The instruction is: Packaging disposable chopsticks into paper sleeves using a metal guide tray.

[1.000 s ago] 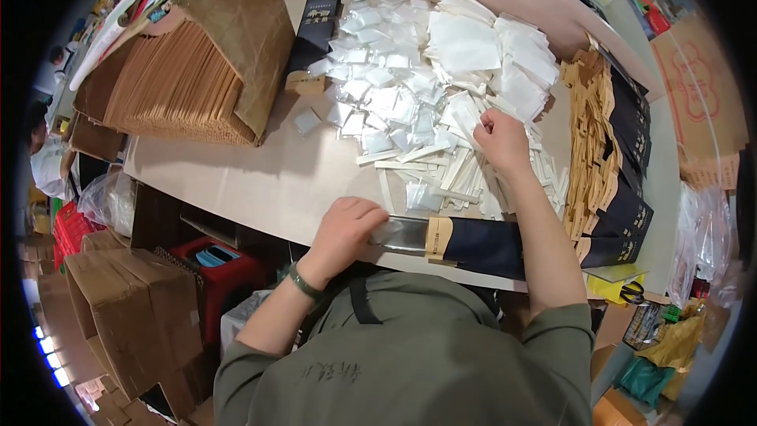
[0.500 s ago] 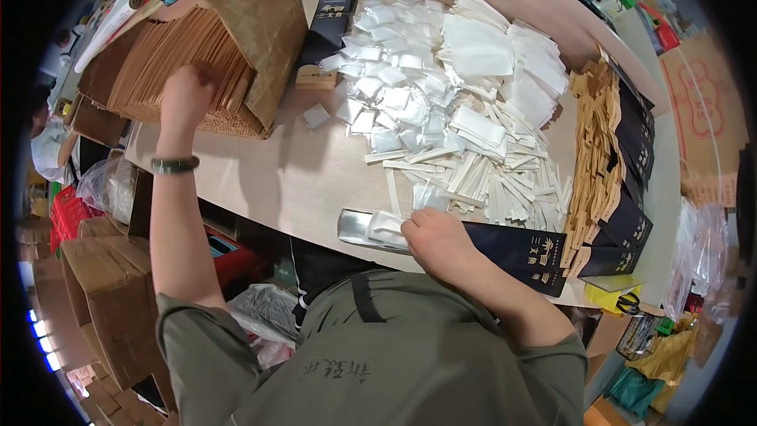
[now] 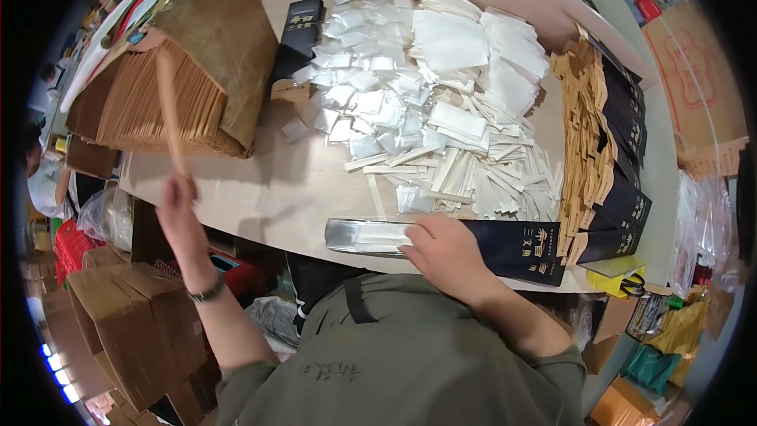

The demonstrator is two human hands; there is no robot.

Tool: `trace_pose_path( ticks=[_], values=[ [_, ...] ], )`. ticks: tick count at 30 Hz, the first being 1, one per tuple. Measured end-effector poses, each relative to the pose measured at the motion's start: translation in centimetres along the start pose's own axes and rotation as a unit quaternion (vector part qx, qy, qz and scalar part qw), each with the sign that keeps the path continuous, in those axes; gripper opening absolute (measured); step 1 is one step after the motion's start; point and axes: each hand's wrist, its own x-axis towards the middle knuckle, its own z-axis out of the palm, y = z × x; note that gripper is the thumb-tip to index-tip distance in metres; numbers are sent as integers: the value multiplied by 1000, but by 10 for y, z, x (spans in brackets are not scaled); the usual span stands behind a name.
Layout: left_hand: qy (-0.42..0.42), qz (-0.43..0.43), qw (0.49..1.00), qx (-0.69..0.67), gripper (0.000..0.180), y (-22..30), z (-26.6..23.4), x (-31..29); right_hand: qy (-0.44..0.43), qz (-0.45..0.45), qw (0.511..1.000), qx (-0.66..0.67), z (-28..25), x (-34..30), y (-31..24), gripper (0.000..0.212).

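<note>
My left hand is closed on the lower end of a long, thin brown kraft-paper piece, which stands up in front of an open carton. Many like pieces are packed upright in that carton. At the table's near edge, my right hand has its fingers curled over the right end of a white paper strip. The strip lies on the silver end of a dark flat pack. The fingertips' exact hold is partly hidden by the hand.
Small clear packets, white paper bags and thin white paper-wrapped sticks are heaped mid-table. Dark sleeves with brown edges line the right side. A dark pack lies beside the carton. Yellow-handled scissors are at the right corner.
My left hand has drawn a brown kraft-paper piece out of the carton, toward me. The white strip under my right hand now lies flat along the silver end.
</note>
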Motion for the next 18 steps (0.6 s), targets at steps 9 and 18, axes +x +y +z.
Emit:
trace_pose_path(
  ticks=[9,18],
  values=[
    [-473,-156,867,29,5,-5,51,-65,-7,-65,998,-17,-8,-32,33,33],
    [-319,211,920,88,15,23,154,-130,37,-4,999,-24,10,-17,21,38]
  ],
)
